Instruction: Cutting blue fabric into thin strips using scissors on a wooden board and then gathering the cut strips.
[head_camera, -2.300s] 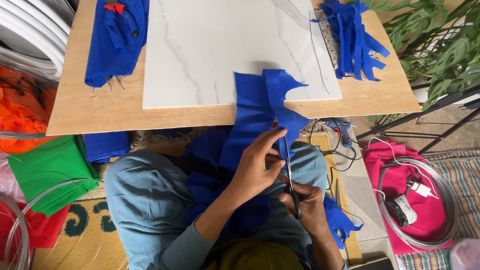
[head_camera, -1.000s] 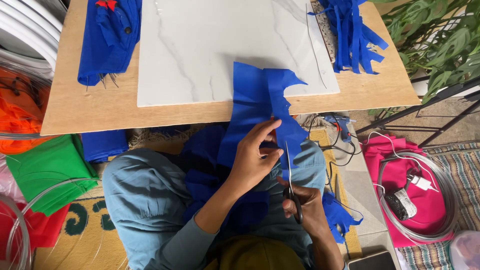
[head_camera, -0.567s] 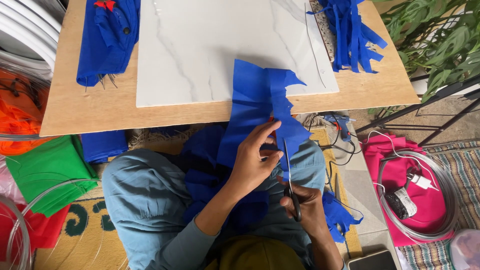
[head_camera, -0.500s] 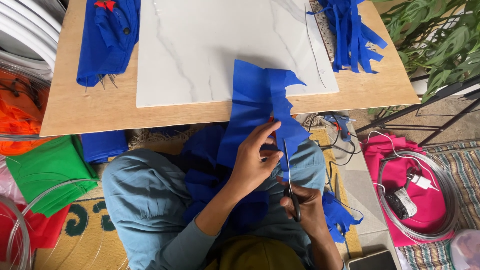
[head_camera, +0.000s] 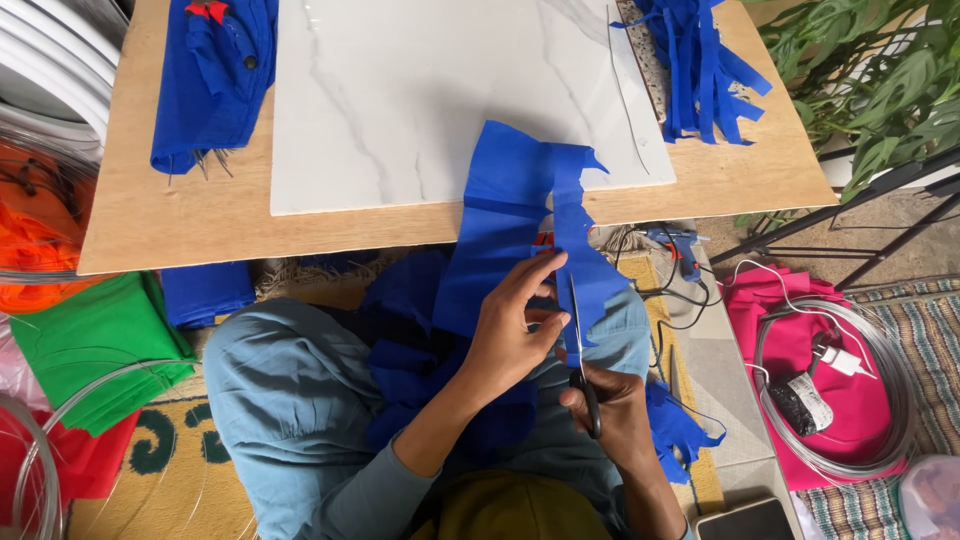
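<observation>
Head view: the left hand (head_camera: 510, 335) pinches a long sheet of bright blue fabric (head_camera: 520, 235) between its fingers (head_camera: 540, 275), clenched on the cloth just left of the cut line. The right hand (head_camera: 610, 410) grips the dark handles of a pair of metal scissors (head_camera: 578, 345), whose blades point up into the fabric. The cloth runs from the person's lap up onto the white marble-patterned slab (head_camera: 400, 90) lying on the plywood tabletop (head_camera: 180, 220). A pile of blue fabric strips (head_camera: 700, 60) lies at the tabletop's far right.
</observation>
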